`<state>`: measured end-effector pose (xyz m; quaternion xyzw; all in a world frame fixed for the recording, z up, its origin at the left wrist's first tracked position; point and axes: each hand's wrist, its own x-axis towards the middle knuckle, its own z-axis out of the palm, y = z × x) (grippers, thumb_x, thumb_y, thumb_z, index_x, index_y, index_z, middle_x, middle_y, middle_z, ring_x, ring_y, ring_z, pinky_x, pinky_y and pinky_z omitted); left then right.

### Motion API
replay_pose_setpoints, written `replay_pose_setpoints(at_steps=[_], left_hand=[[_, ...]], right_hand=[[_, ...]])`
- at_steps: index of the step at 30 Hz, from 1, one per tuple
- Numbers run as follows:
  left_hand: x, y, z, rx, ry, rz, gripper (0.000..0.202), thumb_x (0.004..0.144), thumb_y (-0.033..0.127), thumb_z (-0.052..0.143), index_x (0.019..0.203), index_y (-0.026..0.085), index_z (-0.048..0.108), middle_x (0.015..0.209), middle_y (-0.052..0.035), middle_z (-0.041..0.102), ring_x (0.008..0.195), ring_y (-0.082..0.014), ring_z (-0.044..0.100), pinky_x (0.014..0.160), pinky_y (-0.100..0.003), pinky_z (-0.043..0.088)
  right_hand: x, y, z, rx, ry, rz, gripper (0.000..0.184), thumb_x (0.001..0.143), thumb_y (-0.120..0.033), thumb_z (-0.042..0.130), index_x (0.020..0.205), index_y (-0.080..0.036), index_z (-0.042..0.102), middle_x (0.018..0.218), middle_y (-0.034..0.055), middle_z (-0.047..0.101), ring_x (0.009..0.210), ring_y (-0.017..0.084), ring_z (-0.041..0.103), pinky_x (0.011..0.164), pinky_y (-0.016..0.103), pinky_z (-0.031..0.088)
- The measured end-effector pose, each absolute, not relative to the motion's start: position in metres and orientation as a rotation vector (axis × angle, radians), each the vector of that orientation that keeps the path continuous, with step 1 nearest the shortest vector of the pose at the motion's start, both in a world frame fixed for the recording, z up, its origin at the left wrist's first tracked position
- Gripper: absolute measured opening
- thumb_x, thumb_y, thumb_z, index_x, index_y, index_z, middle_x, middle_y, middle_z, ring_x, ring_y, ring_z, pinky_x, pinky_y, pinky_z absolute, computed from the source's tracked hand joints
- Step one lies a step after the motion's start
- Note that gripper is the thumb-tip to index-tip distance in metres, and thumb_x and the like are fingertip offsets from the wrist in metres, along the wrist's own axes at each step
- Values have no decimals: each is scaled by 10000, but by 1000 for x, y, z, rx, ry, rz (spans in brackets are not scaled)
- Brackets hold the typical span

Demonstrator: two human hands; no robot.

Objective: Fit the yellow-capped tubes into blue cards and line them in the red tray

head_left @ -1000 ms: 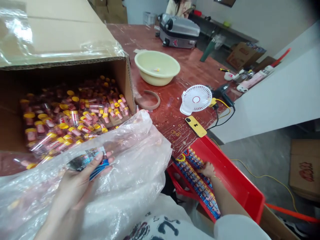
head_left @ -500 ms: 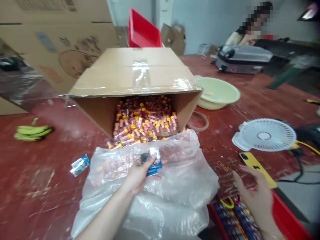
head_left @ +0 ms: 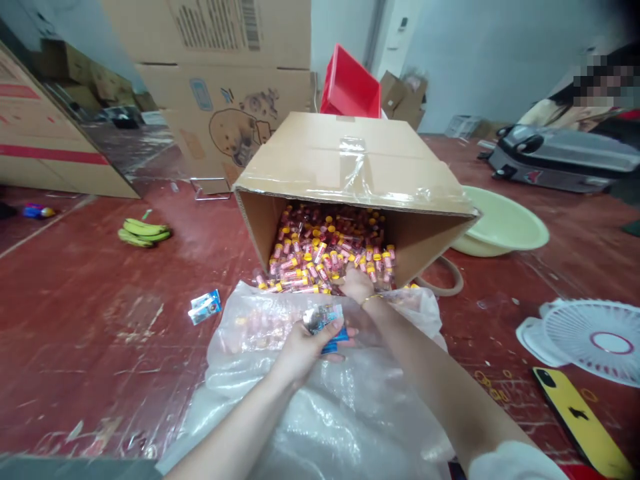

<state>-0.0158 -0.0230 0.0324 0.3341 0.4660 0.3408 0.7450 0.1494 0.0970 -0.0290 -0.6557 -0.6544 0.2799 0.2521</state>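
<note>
My left hand [head_left: 310, 347] is closed around several small blue-and-silver printed packets [head_left: 333, 340], thumb on top, above a clear plastic bag [head_left: 320, 413]. My right hand [head_left: 357, 285] reaches across to the mouth of a cardboard box [head_left: 320, 157] lying on its side. Small pink tubes with yellow caps [head_left: 320, 252] fill the box and spill onto the plastic. The right hand's fingers are curled in at the front edge of these tubes; what they hold is hidden. Left of the bag, more blue packets [head_left: 204, 307] lie on the red table.
Bananas [head_left: 144, 232] lie at left on the red table [head_left: 100, 320]. A pale green basin [head_left: 505, 223] and tape roll [head_left: 445, 277] sit right of the box. Nearer are a white fan [head_left: 595, 340], rubber bands [head_left: 493, 387] and a yellow phone [head_left: 583, 420]. A person [head_left: 565, 107] is behind a grey suitcase [head_left: 565, 157].
My right hand has moved from the tray of dark packets at the lower right to the tubes at the box mouth. My left hand keeps its packets. The view has turned left.
</note>
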Motion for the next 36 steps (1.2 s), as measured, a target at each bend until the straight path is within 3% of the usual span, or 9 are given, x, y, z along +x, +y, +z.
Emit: replay_pose_setpoints(at_steps=[4,8,13,20,25,31,36], left_hand=[[-18,-20,31,773,1013,715,413,691,461,772,920,122,709,866,-145,747,776,-253,711,567,-289,557],[-15,-19,28,869,1000,661,338,661,441,790,767,128,720,752,-120,729,720,-227,692,575,-284,548],[-13,-20,27,947,964,652,278,659,404,788,712,145,701,647,-76,686,601,-189,653,550,-271,526],[-12,-22,27,955,957,632,248,633,372,803,675,156,689,630,-68,678,596,-199,661,541,-273,504],[-11,-24,27,919,927,595,293,637,400,811,696,141,687,660,-83,698,621,-209,686,543,-265,513],[-7,-27,35,711,860,647,437,670,449,795,932,116,691,893,-164,735,766,-253,714,611,-309,551],[4,-27,39,548,805,675,432,714,453,759,967,111,685,902,-155,737,742,-241,706,631,-324,559]], right_hand=[[179,70,-4,-1781,-1682,757,252,845,-370,599,990,-164,598,855,82,682,838,219,655,736,329,498],[199,26,37,-1478,-1552,979,364,838,-478,597,1076,-202,609,705,-4,627,598,130,575,564,265,476],[196,-4,76,-1156,-1414,1077,328,749,-365,748,990,-247,559,839,5,655,728,137,627,631,271,523],[183,-5,97,-1075,-1812,851,118,822,-280,666,884,-229,580,903,47,625,771,161,582,601,292,482],[177,-3,96,-1101,-1850,1020,118,827,-300,661,883,-213,604,877,35,632,766,154,583,639,294,484],[180,-3,62,-1170,-1349,1332,239,786,-398,705,854,-206,581,709,-19,590,631,113,557,589,251,488],[176,-27,44,-1078,-1427,1399,288,778,-394,710,953,-222,558,960,33,588,845,149,592,714,276,526]])
